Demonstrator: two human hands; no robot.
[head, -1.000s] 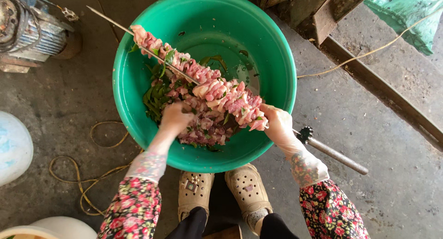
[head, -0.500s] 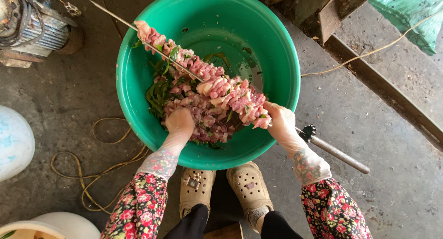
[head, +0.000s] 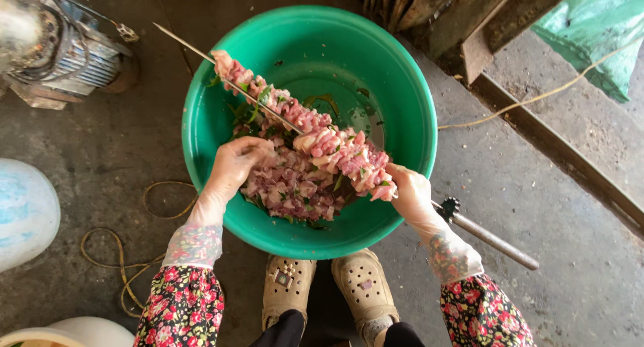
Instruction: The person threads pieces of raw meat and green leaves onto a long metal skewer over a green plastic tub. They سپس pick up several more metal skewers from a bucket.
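Left hand (head: 235,164) has dropped from the skewer into the loose meat (head: 288,186) pile, fingers curled on chunks. Right hand (head: 410,194) grip closed around the skewer (head: 295,126) near its lower end. Skewer lies diagonal over the green basin (head: 402,92), packed with pink meat, bare tip past the upper-left rim. Basin's upper right is open. Skewer handle partly hidden behind right wrist.

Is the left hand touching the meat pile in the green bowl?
Touching. The head view shows the left hand with fingers resting on the meat pile inside the green bowl.
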